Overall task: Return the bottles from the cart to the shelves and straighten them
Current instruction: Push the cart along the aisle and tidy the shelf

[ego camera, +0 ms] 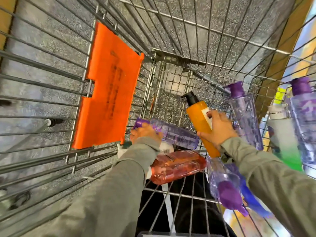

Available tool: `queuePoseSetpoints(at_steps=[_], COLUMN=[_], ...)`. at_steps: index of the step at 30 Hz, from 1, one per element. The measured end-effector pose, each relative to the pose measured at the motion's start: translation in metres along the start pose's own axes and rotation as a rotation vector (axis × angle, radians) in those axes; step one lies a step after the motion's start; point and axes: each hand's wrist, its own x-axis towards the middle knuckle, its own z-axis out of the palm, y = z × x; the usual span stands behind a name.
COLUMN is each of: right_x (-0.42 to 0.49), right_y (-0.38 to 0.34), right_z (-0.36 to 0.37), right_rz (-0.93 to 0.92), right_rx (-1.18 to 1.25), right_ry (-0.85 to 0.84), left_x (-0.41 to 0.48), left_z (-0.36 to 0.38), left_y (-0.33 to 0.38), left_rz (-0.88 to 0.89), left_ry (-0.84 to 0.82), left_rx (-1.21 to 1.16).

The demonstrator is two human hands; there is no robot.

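Left hand (145, 134) first: fingers curled tight over the neck end of a clear purple bottle (177, 135), clamped just behind its purple cap (139, 124). That bottle lies on its side, cap to the L, base to the R, low in the wire cart (172, 79).

Right hand (220, 129): wrapped round the orange pump bottle (198, 120), fingers across the white label (206, 113), thumb on the near side. The bottle is tilted, w/ its black pump (190, 97) pointing up and away and its base toward the camera. The base end is just beside the purple bottle's base; can't tell if they touch.

Both arms are in grey-green sleeves (119, 185) and reach down into the cart.

Under the left wrist is a white bottle (166, 147) w/ a barcode, mostly hidden. Just nearer, a pink bottle (177, 165) lies flat on the wires. Btm R, a second purple bottle (220, 177) lies cap toward the camera, blurred. A third purple bottle (244, 117) stands cap-up against the cart's R wall, beside the right hand.

Beyond the wire on the R are more purple-capped and white-and-green bottles, too blurred to read.

On the L side, an orange plastic flap (109, 89) w/ black print lies against the cart wall. Speckled grey floor (51, 31) shows through the bars.
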Motion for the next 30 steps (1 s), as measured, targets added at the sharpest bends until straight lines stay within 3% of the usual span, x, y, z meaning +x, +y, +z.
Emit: queuePoseSetpoints(at_steps=[7,13,20,25,30], right_x=[0.01,0.018,0.026,0.028,0.031], right_y=[0.004,0.012,0.018,0.018,0.017], right_z=[0.016,0.023,0.028,0.031,0.033], right_rz=[0.142,0.157,0.184,0.172,0.16], right_rx=[0.115,0.156,0.182,0.07,0.045], right_ry=[-0.009,-0.023,-0.026,-0.027,-0.039], left_x=[0.027,0.031,0.038,0.044,0.047], left_z=[0.014,0.023,0.014,0.029,0.04], left_y=[0.007,0.01,0.042,0.055,0.055], left_rz=[-0.156,-0.221,-0.187,-0.172,-0.133], left_ry=[-0.139,-0.057,-0.079,-0.138,-0.075], left_rx=[-0.349,-0.301,-0.854,-0.971,-1.058])
